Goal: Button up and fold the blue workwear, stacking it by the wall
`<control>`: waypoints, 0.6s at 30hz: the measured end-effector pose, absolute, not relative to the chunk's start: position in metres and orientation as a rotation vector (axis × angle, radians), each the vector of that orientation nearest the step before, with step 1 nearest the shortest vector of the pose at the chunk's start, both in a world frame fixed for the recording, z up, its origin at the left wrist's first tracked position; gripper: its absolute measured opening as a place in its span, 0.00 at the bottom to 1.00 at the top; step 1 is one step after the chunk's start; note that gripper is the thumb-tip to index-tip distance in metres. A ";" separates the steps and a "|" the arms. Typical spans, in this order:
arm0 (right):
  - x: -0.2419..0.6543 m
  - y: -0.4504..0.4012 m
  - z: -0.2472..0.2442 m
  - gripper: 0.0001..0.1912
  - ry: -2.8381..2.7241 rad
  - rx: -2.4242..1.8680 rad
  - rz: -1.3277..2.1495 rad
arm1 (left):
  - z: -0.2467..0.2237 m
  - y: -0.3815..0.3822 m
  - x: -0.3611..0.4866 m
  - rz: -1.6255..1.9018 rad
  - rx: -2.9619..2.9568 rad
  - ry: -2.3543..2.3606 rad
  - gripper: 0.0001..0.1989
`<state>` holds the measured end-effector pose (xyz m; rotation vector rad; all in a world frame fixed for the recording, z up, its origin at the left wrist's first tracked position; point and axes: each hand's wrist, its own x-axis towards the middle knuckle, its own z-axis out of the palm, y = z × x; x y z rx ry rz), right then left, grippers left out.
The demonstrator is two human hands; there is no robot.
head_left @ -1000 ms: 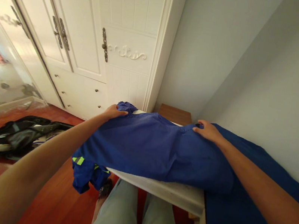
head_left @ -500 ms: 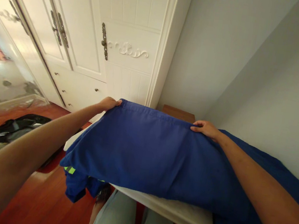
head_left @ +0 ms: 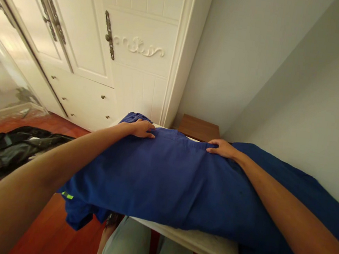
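Both hands are gripping the far edge of a blue garment (head_left: 161, 177), the left hand (head_left: 141, 128) left of the right hand (head_left: 222, 148). The garment is covering most of the white tabletop (head_left: 199, 240) and hanging past its left edge.

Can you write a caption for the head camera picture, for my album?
Two hands rest on a blue garment by a white wardrobe.

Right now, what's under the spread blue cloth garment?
An off-white flat surface shows along the near edge of the blue cloth garment; the rest beneath is covered.
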<state>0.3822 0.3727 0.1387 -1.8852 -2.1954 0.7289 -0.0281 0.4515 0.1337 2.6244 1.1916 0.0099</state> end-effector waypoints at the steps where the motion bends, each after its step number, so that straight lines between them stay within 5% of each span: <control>1: 0.383 0.374 0.138 0.17 -2.201 -1.885 0.742 | 0.132 0.455 -0.026 0.013 2.612 1.181 0.24; 18: 0.395 0.388 0.095 0.15 -1.994 -2.058 0.642 | 0.107 0.466 0.005 0.318 2.459 1.496 0.19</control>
